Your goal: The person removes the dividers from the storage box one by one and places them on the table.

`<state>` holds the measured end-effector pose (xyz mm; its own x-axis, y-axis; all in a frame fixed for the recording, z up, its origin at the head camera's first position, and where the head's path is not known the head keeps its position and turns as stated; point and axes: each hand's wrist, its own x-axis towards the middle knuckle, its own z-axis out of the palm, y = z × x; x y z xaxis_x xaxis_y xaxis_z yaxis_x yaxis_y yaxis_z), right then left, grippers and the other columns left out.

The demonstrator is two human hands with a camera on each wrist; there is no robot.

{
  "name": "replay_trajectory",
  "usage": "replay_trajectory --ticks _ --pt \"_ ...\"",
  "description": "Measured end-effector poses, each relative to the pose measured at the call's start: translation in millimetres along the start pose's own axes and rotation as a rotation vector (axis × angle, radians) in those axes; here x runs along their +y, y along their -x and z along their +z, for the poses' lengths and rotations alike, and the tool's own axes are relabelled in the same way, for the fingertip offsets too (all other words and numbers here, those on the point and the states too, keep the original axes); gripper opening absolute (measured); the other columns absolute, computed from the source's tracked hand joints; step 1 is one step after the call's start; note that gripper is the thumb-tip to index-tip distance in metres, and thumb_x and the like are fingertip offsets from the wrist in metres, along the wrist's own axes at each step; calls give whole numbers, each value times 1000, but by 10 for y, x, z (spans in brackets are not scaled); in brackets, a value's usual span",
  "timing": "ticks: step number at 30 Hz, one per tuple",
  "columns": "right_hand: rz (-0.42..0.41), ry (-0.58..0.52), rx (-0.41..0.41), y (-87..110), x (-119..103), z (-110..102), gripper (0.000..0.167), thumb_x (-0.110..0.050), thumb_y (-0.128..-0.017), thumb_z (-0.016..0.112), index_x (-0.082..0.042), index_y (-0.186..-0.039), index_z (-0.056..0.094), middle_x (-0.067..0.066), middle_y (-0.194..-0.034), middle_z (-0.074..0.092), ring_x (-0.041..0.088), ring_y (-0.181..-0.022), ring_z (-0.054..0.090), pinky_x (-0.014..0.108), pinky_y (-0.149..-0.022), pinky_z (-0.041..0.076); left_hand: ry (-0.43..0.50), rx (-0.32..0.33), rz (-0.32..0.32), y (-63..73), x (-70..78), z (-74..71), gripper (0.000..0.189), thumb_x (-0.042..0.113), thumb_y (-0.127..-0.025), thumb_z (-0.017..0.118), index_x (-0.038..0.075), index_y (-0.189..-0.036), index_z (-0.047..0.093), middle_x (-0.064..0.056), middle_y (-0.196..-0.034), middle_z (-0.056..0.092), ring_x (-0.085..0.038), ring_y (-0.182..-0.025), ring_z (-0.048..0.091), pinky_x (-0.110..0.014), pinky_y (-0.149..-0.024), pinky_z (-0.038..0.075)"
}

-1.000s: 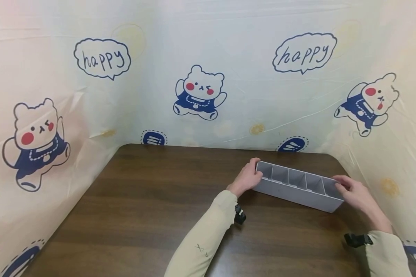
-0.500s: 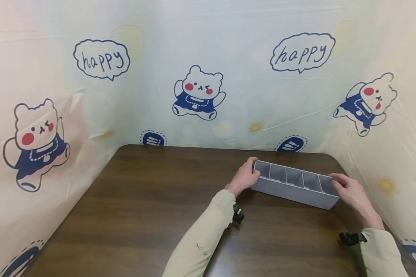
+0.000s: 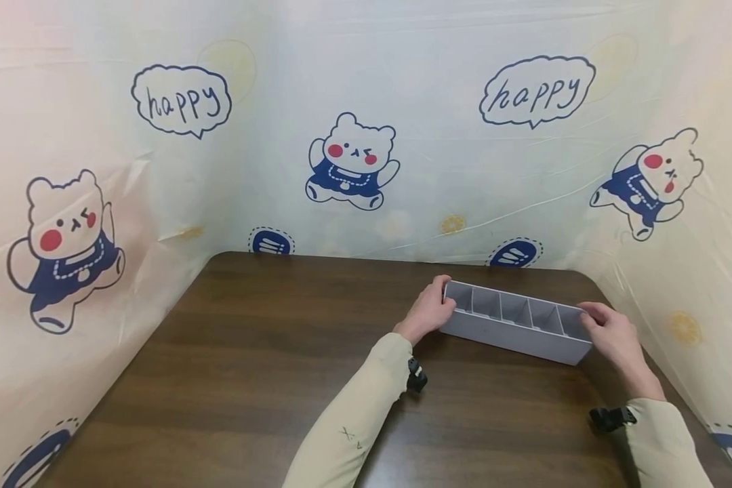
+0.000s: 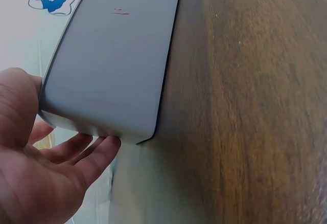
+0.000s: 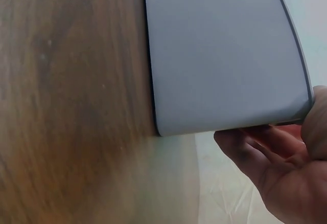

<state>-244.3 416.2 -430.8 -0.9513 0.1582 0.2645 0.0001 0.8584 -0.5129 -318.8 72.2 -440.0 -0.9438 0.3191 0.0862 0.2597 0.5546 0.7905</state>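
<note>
A long grey divided organizer box (image 3: pixel 515 339) with several compartments in a row sits at the right back of the table, slanting down to the right. Its lower edge runs along the wood in both wrist views. At its left end, my left hand (image 3: pixel 425 313) grips the short wall, thumb by the rim and fingers (image 4: pixel 99 157) against the outside. My right hand (image 3: pixel 615 337) holds the other end likewise, with fingers (image 5: pixel 245 152) on the outer face of the box (image 5: pixel 225 55). The compartments that show hold nothing visible.
Brown wooden table (image 3: pixel 250 373) spreads out to the left and in front of the box. A pale printed curtain (image 3: pixel 268 169) stands behind it and along both sides. A black strap mount (image 3: pixel 612 419) sits at the right wrist, another mount (image 3: pixel 416 376) at the left.
The organizer box has slid a little left, its right end also shifting slightly away from me. Both hands have moved along with it, keeping their hold on the ends.
</note>
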Motion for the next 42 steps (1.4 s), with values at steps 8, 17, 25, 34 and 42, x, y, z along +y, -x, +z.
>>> replay_trajectory --ticks 8,17,25,34,42 --pt "35 -15 43 -46 -47 69 33 -20 -100 49 2 -121 61 30 -118 64 46 -101 62 37 -69 41 10 17 1 0 -24 -35 55 18 -95 47 15 -148 34 -9 -129 57 -17 -96 54 -30 -84 46" --pt "18 -8 57 -65 -108 107 34 -21 -100 49 0 -121 65 28 -116 66 43 -100 62 35 -69 37 26 34 -21 30 -62 -79 54 19 -96 47 16 -149 34 -10 -139 52 -19 -106 54 -35 -93 47" --pt "28 0 -91 -65 -173 64 45 -28 -103 44 2 -134 55 35 -127 57 42 -98 60 37 -66 44 11 53 -28 48 -67 -124 54 17 -96 45 16 -149 35 -11 -140 52 -20 -110 55 -37 -97 46" --pt "-13 -10 -87 -89 -260 152 45 -16 -100 41 3 -141 47 29 -94 62 32 -74 53 33 -59 36 20 107 -12 13 -161 -143 54 17 -93 47 15 -147 38 -12 -135 56 -22 -107 55 -38 -95 46" --pt "-1 -21 -19 -101 -283 240 43 -13 -99 40 2 -137 50 23 -96 61 34 -78 54 32 -60 36 41 111 -12 14 -208 -151 54 17 -94 47 15 -147 38 -12 -133 56 -23 -104 54 -39 -93 46"
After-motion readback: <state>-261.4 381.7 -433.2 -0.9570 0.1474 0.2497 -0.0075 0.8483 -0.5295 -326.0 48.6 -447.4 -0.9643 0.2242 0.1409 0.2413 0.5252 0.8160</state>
